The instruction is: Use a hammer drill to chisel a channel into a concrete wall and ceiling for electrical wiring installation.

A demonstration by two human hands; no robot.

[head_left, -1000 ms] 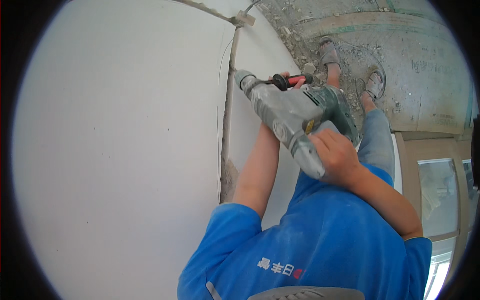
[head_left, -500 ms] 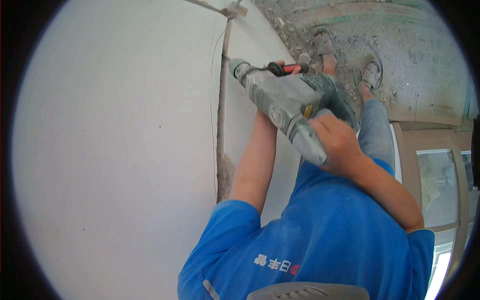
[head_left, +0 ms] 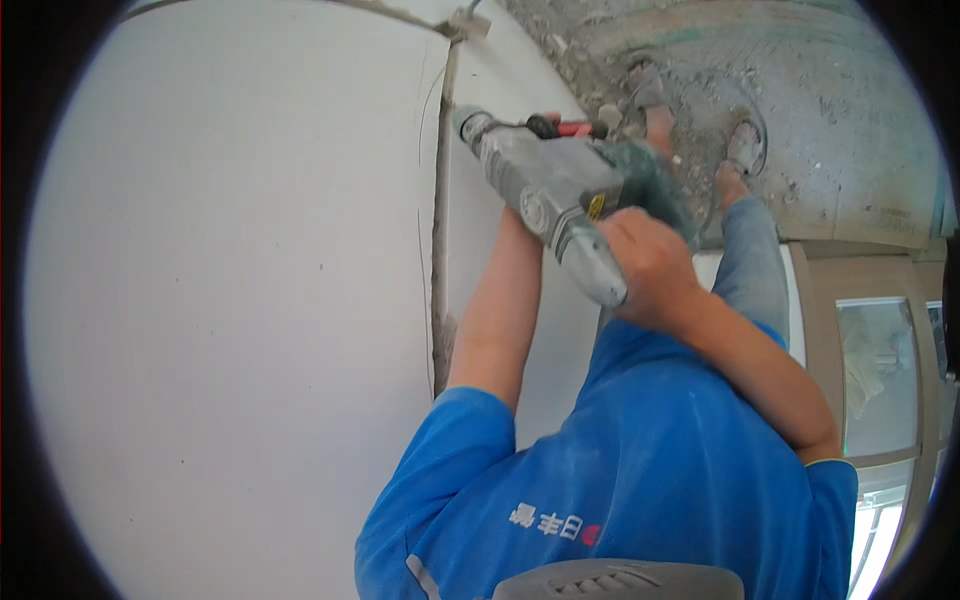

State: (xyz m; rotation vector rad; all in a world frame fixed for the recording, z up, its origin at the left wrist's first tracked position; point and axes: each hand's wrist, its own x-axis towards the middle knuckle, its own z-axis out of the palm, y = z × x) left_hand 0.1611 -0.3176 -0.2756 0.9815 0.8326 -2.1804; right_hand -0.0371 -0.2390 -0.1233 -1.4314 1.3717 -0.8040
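Observation:
A dusty grey-green rotary hammer drill (head_left: pixel 545 180) is held in front of my body, its nose against or close to the rough groove (head_left: pixel 440 230) in the white wall (head_left: pixel 250 260). The bit itself does not show clearly. My right hand (head_left: pixel 648 262) is closed round the drill's rear grip. On the far side, my left hand (head_left: pixel 553 117) is closed at the red and black side handle (head_left: pixel 575 129); the tool's body hides most of this hand, and only fingertips show.
Broken rubble and dust (head_left: pixel 570 60) lie along the wall's foot. My sandalled feet (head_left: pixel 745 148) stand on a dirty floor covering (head_left: pixel 850 170). To the right is a brown framed glazed door or window (head_left: pixel 825 330). Thin dark lines run beside the groove.
The drill and both hands have shifted a little to the left and up, bringing the nose closer to the groove. Both grips stay the same.

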